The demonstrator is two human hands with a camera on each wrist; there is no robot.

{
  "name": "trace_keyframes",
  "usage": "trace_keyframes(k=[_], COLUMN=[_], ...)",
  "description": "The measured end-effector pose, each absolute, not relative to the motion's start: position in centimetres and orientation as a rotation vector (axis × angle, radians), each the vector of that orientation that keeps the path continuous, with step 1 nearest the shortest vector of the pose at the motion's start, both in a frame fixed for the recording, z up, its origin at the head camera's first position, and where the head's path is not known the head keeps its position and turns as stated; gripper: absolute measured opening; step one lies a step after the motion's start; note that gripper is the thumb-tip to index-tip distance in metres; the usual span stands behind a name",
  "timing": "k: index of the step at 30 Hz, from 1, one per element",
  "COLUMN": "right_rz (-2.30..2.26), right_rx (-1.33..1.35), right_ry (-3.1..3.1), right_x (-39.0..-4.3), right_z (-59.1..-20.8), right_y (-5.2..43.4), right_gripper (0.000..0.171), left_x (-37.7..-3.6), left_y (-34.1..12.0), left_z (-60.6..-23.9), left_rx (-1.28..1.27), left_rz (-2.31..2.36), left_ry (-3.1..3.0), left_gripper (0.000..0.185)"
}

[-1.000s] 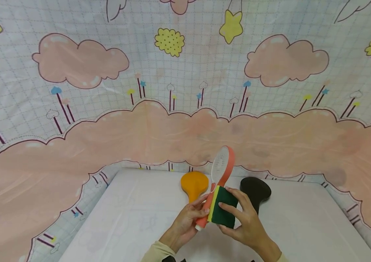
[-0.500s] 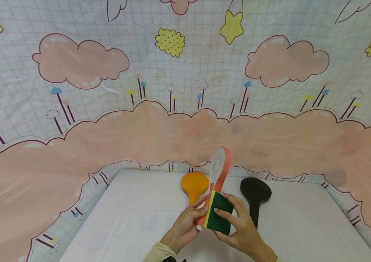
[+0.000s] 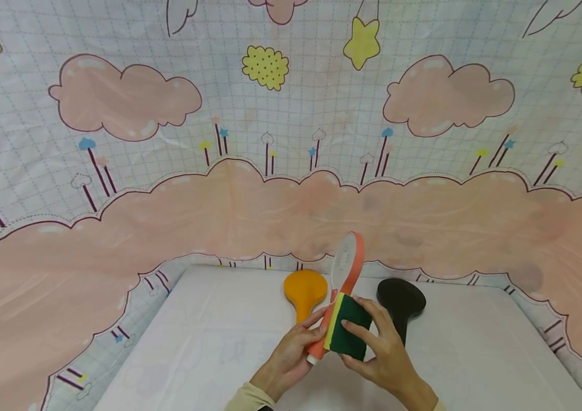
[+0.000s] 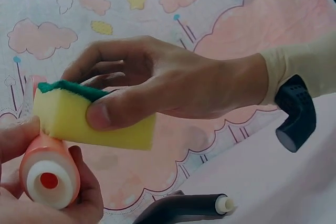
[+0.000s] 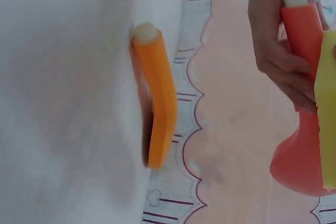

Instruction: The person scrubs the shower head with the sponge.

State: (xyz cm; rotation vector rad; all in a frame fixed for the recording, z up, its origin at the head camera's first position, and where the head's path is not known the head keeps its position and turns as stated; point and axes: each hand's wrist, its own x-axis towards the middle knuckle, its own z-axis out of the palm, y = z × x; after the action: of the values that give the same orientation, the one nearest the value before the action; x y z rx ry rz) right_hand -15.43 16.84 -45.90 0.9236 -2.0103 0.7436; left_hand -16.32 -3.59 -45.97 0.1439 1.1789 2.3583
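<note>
Coral paddle (image 3: 344, 274) stands upright at lower centre, handle gripped in your left hand (image 3: 291, 354); your right hand (image 3: 383, 354) pinches the sponge (image 3: 348, 328) against its right side.

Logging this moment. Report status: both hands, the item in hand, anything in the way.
Left hand grips coral brush by handle. Right hand presses sponge against it. Orange brush, black brush lie on table behind, apart.
</note>
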Motion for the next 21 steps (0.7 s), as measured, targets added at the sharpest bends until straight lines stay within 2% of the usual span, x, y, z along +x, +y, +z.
trace_keyframes(k=[21], right_rz=[0.625], right_rx=[0.878], right_ry=[-1.843], right_x=[-17.2], right_z=[-43.5], right_y=[18.7], right_gripper=[0.045], left_x=[-15.1], left_y=[-4.8], left_z=[-45.7], left_rx=[0.098], left_rz=[2.24], left_ry=[1.194], left_gripper=[0.062])
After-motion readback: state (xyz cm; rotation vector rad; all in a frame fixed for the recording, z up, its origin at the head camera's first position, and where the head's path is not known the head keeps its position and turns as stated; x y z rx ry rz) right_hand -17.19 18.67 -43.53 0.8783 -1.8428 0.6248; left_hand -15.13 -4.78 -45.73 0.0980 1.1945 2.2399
